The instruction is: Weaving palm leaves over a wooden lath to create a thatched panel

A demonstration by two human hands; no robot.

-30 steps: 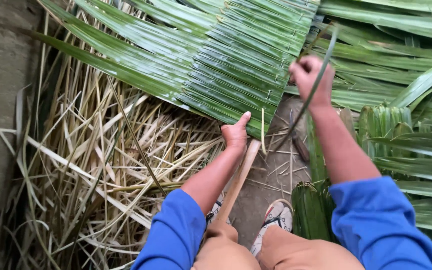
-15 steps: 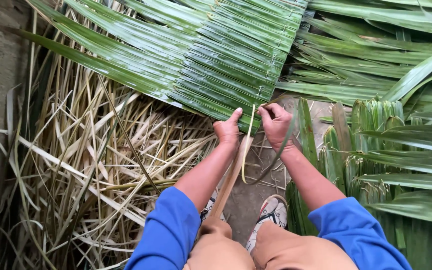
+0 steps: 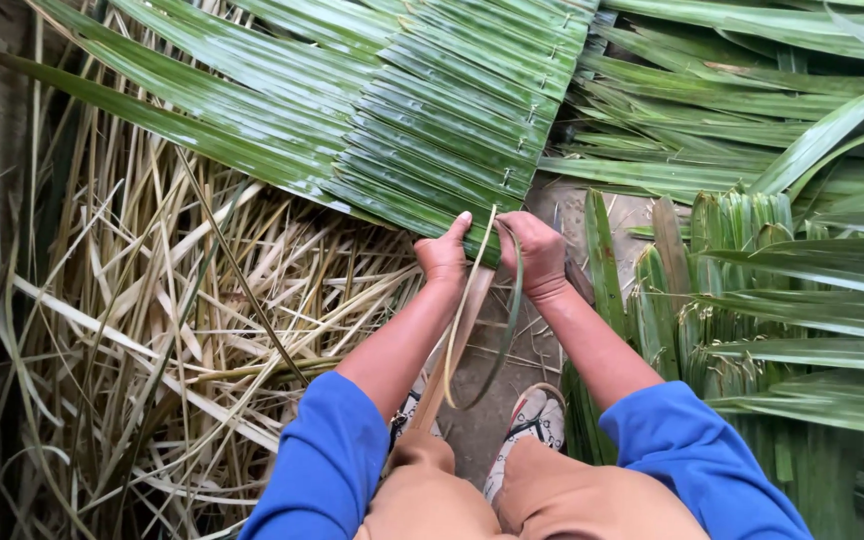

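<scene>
- While both of my hands meet at the near edge of the stitched leaf panel [image 3: 432,120], I judge the step in hand to be fastening another leaf onto that panel.
- My left hand [image 3: 444,256] is closed, thumb up, pinching the panel's lower edge and the pale thin strip [image 3: 464,320] that bends down from it.
- My right hand [image 3: 537,252] is closed too, gripping the same edge beside the left, with a dark green strip [image 3: 508,330] looping down between my forearms.
- The panel lies spread on the ground ahead of me, partly over the dry straw-coloured leaves [image 3: 172,350] on my left; fresh green fronds [image 3: 752,290] lie on my right.
- The next move, as I read it, calls for steady tension on the strip and a firm pinch so the folded leaf does not slip.
- My sandalled foot [image 3: 532,420] rests just below the loop.
</scene>
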